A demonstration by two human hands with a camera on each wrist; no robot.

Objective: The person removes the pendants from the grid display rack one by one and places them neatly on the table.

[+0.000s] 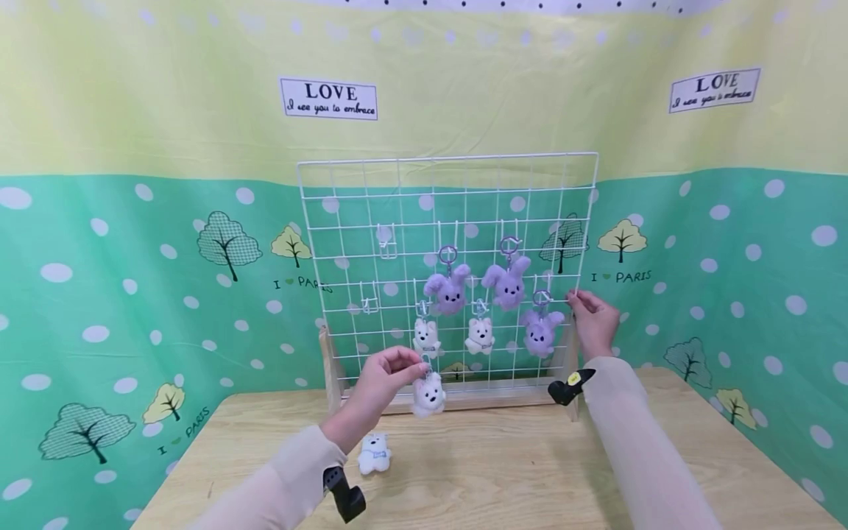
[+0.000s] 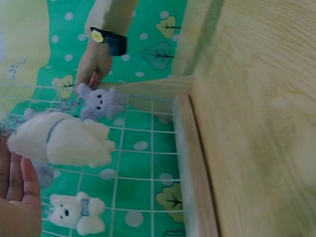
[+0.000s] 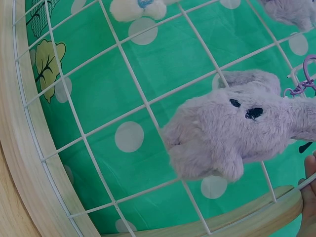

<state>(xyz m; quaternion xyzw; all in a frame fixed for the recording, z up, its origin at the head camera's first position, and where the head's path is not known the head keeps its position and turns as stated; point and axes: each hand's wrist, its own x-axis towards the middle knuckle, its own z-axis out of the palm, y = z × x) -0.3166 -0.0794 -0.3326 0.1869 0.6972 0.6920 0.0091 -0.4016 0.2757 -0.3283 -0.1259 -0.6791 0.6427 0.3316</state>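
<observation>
Left hand (image 1: 387, 379): thumb and fingertips pinched on the fitting (image 1: 427, 363) atop a white plush charm (image 1: 429, 395); charm hangs roughly upright before the lower middle of the wire grid (image 1: 448, 157), above the tabletop (image 1: 477, 471). Right hand (image 1: 594, 320): thumb and fingers closed on the grid's right edge. Handling (judged): charm light, soft, easily squashed, neither slippery nor fragile; best held by the fitting, though the body may swing. Grid looks stiff; side wire a fair grip. Uncertain: fitting partly covered by the fingers; left fingertips cut off in the left wrist view, charm's face not visible there; right hand mostly out of frame in the right wrist view. Gap between charm and grid cannot be judged.
</observation>
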